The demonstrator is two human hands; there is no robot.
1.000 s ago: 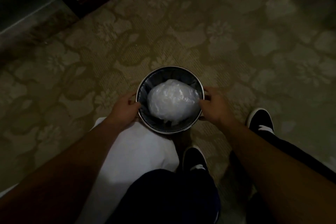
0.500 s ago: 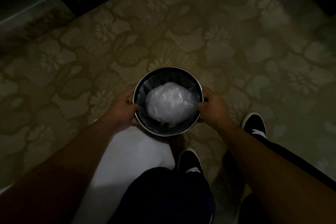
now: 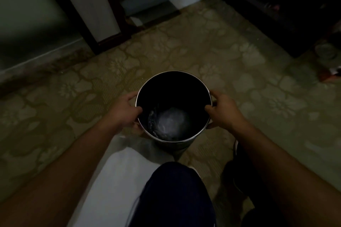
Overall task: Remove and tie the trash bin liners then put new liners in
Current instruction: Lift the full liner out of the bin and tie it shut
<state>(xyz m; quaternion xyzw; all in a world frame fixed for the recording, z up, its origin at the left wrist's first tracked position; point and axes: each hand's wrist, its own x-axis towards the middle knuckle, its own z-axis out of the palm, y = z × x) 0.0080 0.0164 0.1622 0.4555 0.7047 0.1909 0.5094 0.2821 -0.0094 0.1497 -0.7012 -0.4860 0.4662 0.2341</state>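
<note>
On the patterned carpet (image 3: 184,46) in front of my knees stood the round metal bin (image 3: 173,139), and I had it gripped on both sides. My left hand (image 3: 125,111) wrapped the left rim, thumb hooked just over the edge and the other fingers curled round the outside wall. My right hand (image 3: 221,111) mirrored it on the right rim, thumb inside the lip, fingers closed against the outer wall. Neither hand pinched any plastic that I could make out; both simply clamped the bin itself.

Down inside, toward the near side of the bottom, lay a pale, crinkled bundle of plastic (image 3: 169,121). The light was poor, so I could not tell whether it was a tied-off liner full of rubbish or a loose fresh one. No liner was folded over the rim, whose bare metal showed all the way round.

I judged the task to be at an early or middle stage for this bin: the bundle had yet to come out, and a new liner had yet to be opened, seated and cuffed over the edge. A white sheet-like thing (image 3: 114,180) lay beside my left leg, just touching the bin's base; I could not say what it was.
</note>
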